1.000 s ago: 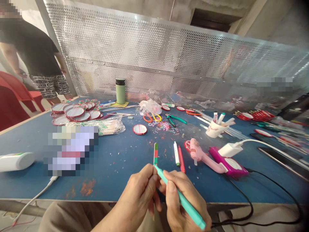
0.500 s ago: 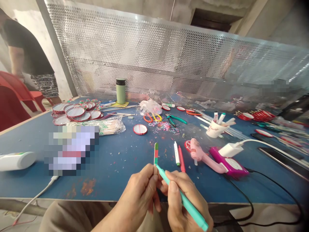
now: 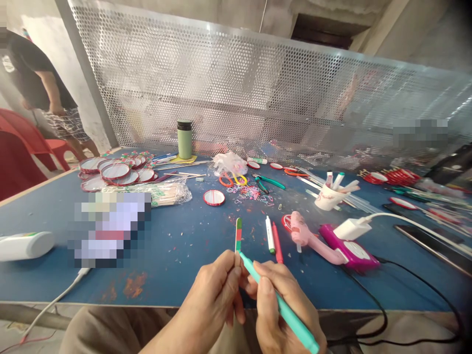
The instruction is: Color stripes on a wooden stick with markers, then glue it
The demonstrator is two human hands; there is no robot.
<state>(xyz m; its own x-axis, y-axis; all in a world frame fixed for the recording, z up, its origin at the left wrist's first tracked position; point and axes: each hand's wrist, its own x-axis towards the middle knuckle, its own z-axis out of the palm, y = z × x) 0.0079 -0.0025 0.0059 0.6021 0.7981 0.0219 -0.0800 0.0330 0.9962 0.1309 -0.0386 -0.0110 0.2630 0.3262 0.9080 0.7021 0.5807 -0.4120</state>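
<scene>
Upright between the fingers of my left hand [image 3: 217,287] is a wooden craft stick [image 3: 239,235], its upper part coloured in green, red and teal bands. My right hand [image 3: 285,305] grips a turquoise marker [image 3: 291,317] like a pen. The marker's tip meets the stick at the lower edge of the teal band, just above my left fingertips. Beyond my right hand lie a white marker [image 3: 270,236] with a green end and a red marker [image 3: 277,243], side by side on the blue table [image 3: 177,265].
A pink glue gun [image 3: 313,238] rests by a purple power block [image 3: 348,250] at right, near a cup of markers [image 3: 328,197]. A pixelated phone-like object [image 3: 114,228] and stacked red-rimmed lids [image 3: 115,171] lie left. A person [image 3: 47,83] stands far left.
My hands, the stick and the turquoise marker stay almost in the same place. The person at far left has shifted posture, with one arm now bent in front.
</scene>
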